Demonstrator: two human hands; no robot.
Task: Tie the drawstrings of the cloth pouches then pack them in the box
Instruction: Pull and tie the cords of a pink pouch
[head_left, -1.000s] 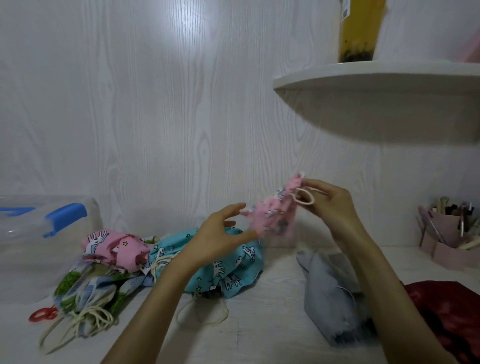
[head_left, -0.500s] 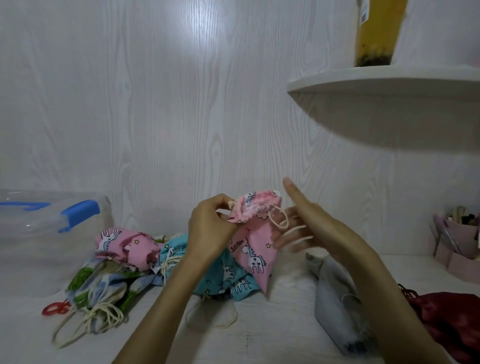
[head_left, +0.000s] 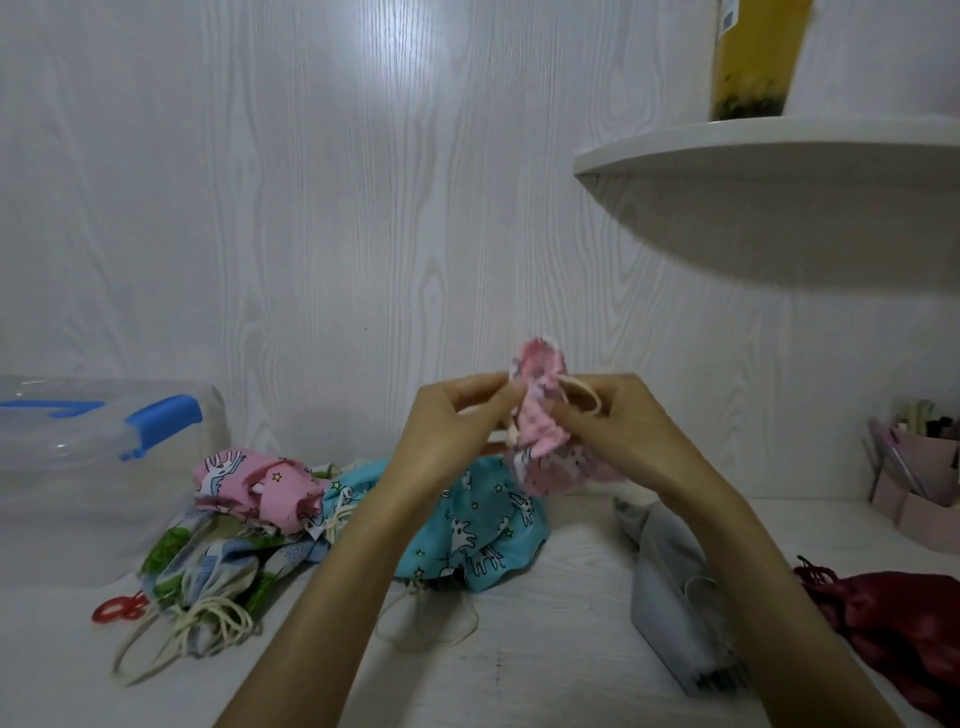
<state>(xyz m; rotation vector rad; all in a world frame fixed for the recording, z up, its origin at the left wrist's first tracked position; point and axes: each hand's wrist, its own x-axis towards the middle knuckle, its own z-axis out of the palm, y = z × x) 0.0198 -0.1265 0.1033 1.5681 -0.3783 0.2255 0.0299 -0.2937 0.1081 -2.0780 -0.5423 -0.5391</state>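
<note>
A small pink unicorn-print pouch (head_left: 545, 436) hangs in the air above the table, bunched at its neck. My left hand (head_left: 457, 426) pinches the pouch's left side near the gathered top. My right hand (head_left: 618, 426) pinches the cream drawstring (head_left: 584, 389), whose loop lies over its fingers. Below my hands lie a teal pouch (head_left: 483, 535), another pink pouch (head_left: 249, 483) and a green-and-white pouch (head_left: 218, 571) with loose cords. The clear plastic box (head_left: 104, 467) with blue clips stands at the far left.
A grey pouch (head_left: 675, 597) and a dark red pouch (head_left: 904, 629) lie at the right. Red scissors' handles (head_left: 117, 609) show near the box. A pink holder with pens (head_left: 919, 483) stands at the far right. A white shelf (head_left: 779, 156) juts out above.
The pouch went from stretched between my hands to hanging by its neck. My right hand opened half a second ago and now pinches the drawstring beside the gathered top.
</note>
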